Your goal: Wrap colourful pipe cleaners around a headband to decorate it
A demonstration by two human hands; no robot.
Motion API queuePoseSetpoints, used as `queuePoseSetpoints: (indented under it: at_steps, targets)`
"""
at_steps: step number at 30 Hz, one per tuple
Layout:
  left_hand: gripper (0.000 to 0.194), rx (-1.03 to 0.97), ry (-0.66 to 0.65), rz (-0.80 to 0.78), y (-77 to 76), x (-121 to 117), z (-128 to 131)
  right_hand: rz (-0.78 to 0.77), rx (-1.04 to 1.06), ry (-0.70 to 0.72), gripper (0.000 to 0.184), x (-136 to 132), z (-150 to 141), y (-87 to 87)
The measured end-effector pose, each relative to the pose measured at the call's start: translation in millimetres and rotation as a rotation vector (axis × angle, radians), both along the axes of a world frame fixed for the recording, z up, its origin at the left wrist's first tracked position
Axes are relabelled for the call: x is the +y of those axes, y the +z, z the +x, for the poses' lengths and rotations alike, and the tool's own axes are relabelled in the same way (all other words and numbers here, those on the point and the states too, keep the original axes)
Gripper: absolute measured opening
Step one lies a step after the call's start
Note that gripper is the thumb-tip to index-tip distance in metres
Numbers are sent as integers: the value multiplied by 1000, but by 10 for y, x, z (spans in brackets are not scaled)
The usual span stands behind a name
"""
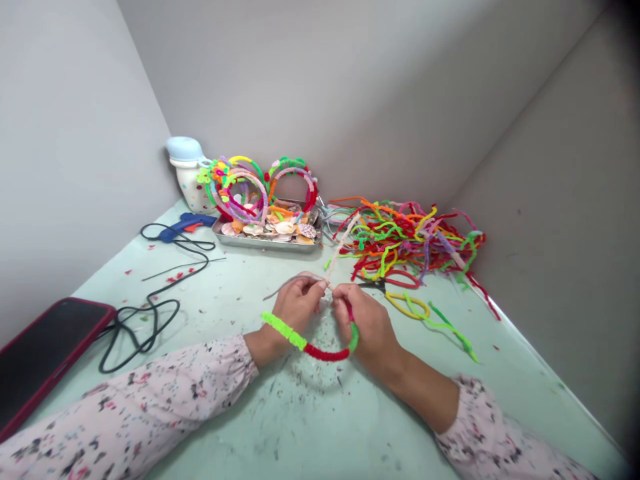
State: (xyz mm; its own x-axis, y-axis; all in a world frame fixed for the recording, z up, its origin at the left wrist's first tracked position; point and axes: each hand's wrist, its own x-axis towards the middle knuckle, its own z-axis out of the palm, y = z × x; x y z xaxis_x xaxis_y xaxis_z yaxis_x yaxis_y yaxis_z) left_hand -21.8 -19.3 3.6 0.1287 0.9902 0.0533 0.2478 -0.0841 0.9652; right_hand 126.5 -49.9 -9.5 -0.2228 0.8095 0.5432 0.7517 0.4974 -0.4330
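We're seeing the left hand [297,305] and right hand [363,327] pinch a fuzzy red-and-green pipe-cleaner hoop [325,352], its long pale strand [343,247] pointing away from us toward a tangled multicoloured pipe-cleaner heap [405,243].

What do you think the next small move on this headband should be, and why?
Probably wind the pale pipe cleaner once more round the bare headband: the left hand and right hand pinch it there, and its long end stands free.

The left hand [299,303] and right hand [363,327] are both pinching a red and green pipe cleaner hoop [325,353], with a messy pile of pipe cleaners [410,240] over by the table's [225,320] back right edge, and a tray of shells [265,244] along the back.
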Motion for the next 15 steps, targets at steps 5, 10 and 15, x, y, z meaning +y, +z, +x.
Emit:
queuePoseSetpoints:
  at_steps: [5,10,15]
  targets:
    - [25,22,26,8,15,-12,-4,70,-63,15,12,11,2,-9]
    - [23,38,31,19,20,-20,-8,103,-83,45,14,7,7,0]
    - [21,5,45,28,3,-24,-3,150,-91,84,14,-3,9,7]
